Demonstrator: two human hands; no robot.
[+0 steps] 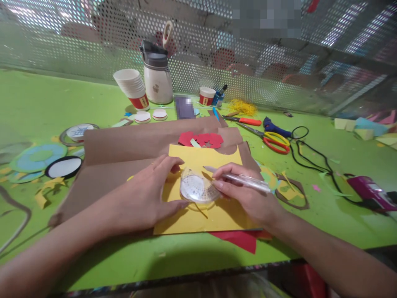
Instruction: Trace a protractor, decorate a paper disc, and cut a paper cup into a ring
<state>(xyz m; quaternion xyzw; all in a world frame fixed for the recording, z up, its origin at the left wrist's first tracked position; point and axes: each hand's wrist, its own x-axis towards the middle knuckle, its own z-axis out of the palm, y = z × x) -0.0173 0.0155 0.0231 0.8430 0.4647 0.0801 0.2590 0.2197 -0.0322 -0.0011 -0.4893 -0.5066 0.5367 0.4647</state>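
A sheet of yellow paper [173, 221] lies in front of me on brown paper [105, 174]. On it rests a clear round protractor [198, 188] with printed degree marks. My left hand [145, 190] curves around its left side, thumb at the lower rim and the other fingers apart near the upper left. Between thumb and fingers my right hand [238, 188] grips a slim pen [248, 181] with a clear barrel. Its grey tip points left, above the protractor; whether it touches the paper I cannot tell. A thin yellow strip [201, 211] lies below the protractor.
Red paper cut-outs [201, 140] lie behind the yellow sheet. Scissors [276, 141], a black cord [319, 161] and a purple device [372, 192] are on the right. Stacked paper cups [132, 89] and a white jug [157, 78] stand at the back, before a perforated panel [192, 54].
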